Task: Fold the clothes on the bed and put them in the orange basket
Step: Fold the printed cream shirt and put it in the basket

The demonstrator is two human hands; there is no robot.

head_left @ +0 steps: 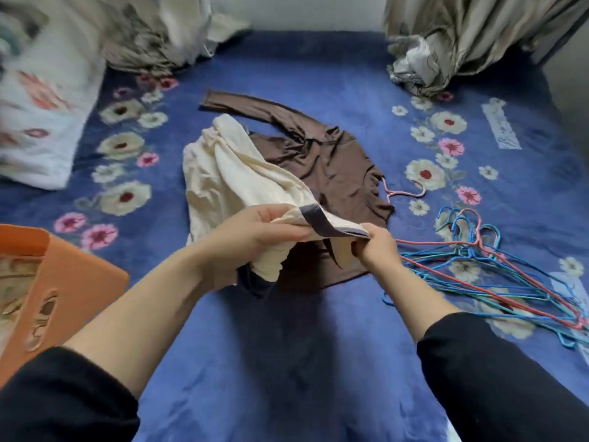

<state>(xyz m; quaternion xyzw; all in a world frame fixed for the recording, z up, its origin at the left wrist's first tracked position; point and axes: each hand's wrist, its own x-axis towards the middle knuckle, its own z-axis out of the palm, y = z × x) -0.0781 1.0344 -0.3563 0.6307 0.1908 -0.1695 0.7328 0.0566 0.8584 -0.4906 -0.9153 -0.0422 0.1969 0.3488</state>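
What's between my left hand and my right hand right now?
In the head view, the cream garment spans the gap: its dark-banded edge runs from the left hand to the right hand, and both hands grip it.

The bed (302,346) carries a dark blue plush blanket with a floral print. A brown long-sleeved top (334,161) lies spread at its centre. A cream knit garment (223,173) overlaps the top's left side, near end raised. A pile of blue and pink wire hangers (494,266) lies right of the top. A white floral pillow (41,122) lies far left. An orange plastic basket (73,282) sits at the near-left edge.
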